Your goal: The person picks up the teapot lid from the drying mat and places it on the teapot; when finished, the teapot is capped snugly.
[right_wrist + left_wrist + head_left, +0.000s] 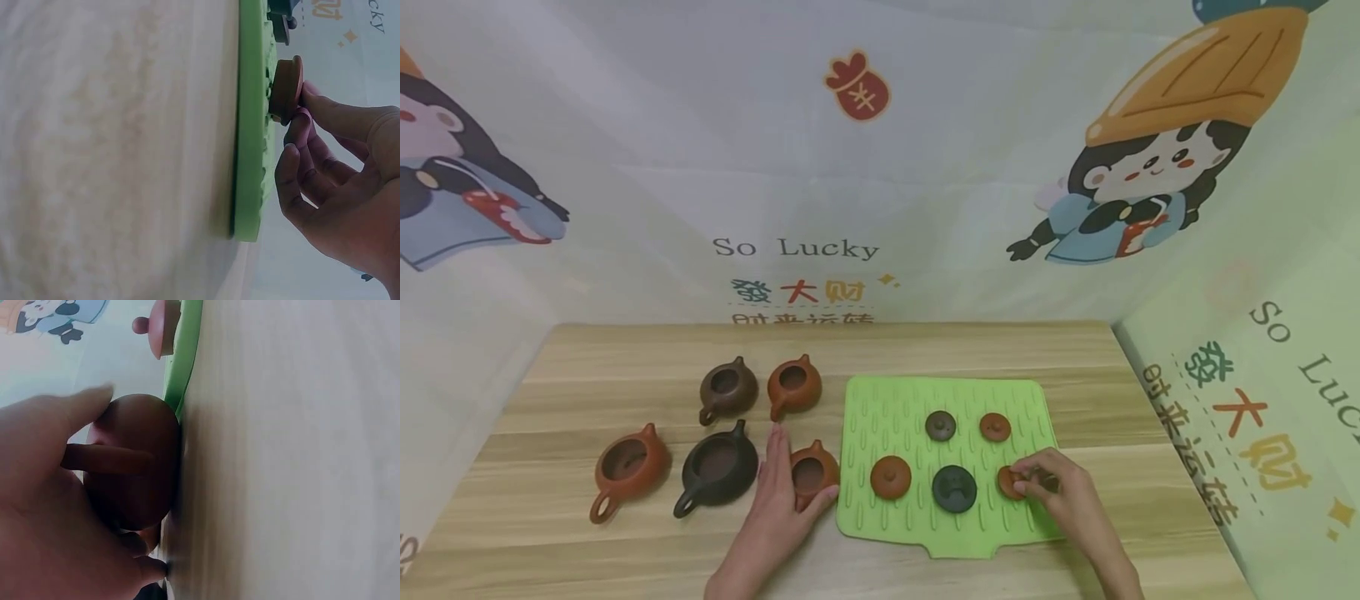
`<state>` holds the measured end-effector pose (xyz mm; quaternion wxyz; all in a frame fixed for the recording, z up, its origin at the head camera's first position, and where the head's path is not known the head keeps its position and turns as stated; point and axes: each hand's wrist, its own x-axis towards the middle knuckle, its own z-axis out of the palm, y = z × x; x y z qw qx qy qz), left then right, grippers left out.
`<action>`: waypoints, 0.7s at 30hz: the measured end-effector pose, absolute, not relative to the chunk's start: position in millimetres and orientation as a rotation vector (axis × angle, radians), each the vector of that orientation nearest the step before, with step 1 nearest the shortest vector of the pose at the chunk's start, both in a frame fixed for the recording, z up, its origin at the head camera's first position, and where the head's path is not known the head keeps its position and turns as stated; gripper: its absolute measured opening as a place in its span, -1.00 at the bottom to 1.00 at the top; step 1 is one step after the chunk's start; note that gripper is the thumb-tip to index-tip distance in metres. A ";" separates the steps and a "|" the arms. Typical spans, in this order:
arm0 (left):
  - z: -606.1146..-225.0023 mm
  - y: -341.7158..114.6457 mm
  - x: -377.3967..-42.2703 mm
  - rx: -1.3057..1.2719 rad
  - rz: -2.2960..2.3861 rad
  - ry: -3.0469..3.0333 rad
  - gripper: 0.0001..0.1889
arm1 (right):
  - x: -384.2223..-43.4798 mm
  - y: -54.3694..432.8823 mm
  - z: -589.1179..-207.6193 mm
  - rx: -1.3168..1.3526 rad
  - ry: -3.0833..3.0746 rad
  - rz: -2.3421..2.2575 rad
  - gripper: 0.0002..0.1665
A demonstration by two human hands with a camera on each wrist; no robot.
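Observation:
At the front, a small reddish-brown clay teapot (811,477) without a lid stands on the wooden table. My left hand (778,483) holds its body, thumb on one side and fingers along the other; its handle (109,459) points towards the wrist. On the right of the green mat (880,417), my right hand (1060,487) pinches a small reddish-brown teapot lid (1010,482) by its top. In the right wrist view this lid (287,90) is slightly tilted, low over the mat; contact with it I cannot tell.
Several more lids lie on the mat: dark brown (940,426), orange-brown (995,427), larger reddish (891,477) and black (954,489). Lidless teapots stand left: dark brown (741,392), orange-brown (805,392), black (722,475) and reddish (651,462). A printed cloth (955,208) rises behind.

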<state>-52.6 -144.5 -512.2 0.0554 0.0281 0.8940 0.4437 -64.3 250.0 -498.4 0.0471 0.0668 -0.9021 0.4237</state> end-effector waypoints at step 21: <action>-518.3 -145.0 -51.4 0.128 1.450 2.670 0.17 | -77.6 229.1 -481.3 0.446 -2.596 1.264 -0.73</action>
